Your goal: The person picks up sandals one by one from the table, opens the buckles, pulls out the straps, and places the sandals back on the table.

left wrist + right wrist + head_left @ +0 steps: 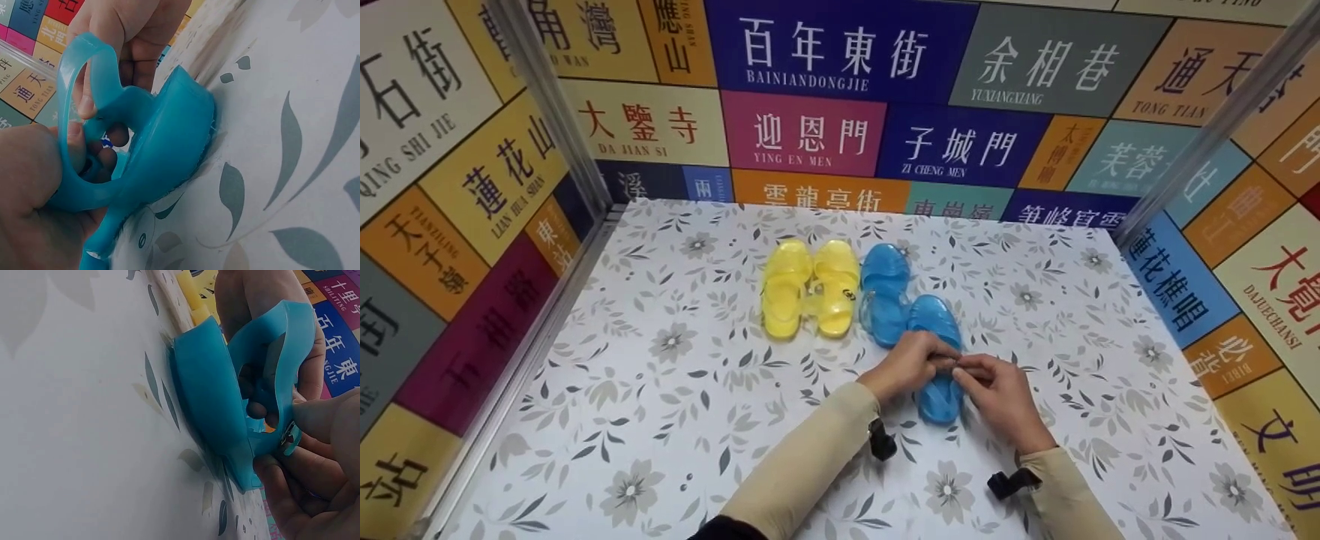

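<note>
A blue jelly sandal (939,405) lies on the patterned surface, its heel towards me. Both hands are at its ankle strap (73,73). The left hand (911,364) grips the strap from the left, its fingers curled through the opening. From the other side the right hand (997,390) pinches the strap beside a small metal buckle (289,434). Whether the strap is fastened cannot be told. The second blue sandal (885,300) lies just up and left of it.
Left of the blue pair sit two yellow sandals (786,292), side by side. The white table (622,420) has a grey leaf and flower print. Colourful lettered panels (840,127) stand at the back and sides, with metal posts (559,97) at the corners.
</note>
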{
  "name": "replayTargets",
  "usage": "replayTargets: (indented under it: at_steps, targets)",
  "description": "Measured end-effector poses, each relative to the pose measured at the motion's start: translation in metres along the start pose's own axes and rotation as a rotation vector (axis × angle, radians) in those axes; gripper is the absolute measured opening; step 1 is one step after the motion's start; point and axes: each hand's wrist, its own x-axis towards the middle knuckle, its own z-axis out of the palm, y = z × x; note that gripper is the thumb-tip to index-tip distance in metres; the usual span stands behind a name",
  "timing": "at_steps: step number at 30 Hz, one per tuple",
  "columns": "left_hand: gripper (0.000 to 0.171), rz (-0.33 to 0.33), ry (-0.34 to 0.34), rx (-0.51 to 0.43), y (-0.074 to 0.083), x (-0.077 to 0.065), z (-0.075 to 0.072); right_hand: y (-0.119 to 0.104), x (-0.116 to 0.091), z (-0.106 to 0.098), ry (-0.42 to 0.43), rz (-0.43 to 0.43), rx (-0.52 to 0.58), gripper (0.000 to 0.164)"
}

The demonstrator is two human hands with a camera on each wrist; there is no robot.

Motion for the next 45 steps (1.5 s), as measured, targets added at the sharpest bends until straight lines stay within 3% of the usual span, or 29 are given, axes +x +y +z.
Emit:
replayTargets:
  at_steps: [13,24,32,39,45]
  targets:
    - [0.023,-0.001,0.025,0.080,-0.0024,-0.0023,-0.0016,0.0013,-0.0008,-0.0004,0.012,-0.007,-0.004,0.018]
    - [0.027,-0.044,-0.035,-0.059,0.0020,-0.0036,0.0002,0.0031,-0.0001,-0.0013,0.012,-0.019,-0.046,0.016]
    - [0.009,-0.031,0.046,-0.031,0.0020,-0.0024,-0.0018,0.0017,0.0004,0.0006,-0.016,0.008,-0.026,0.022]
    - [0.011,-0.035,0.060,0.008,0.0035,-0.0052,0.0010,0.0037,-0.0006,0.0010,-0.008,-0.003,-0.028,0.020]
    - [0.015,0.001,0.138,0.077,0.0062,-0.0052,0.0055,0.0046,-0.0018,0.0008,0.031,-0.041,-0.025,0.019]
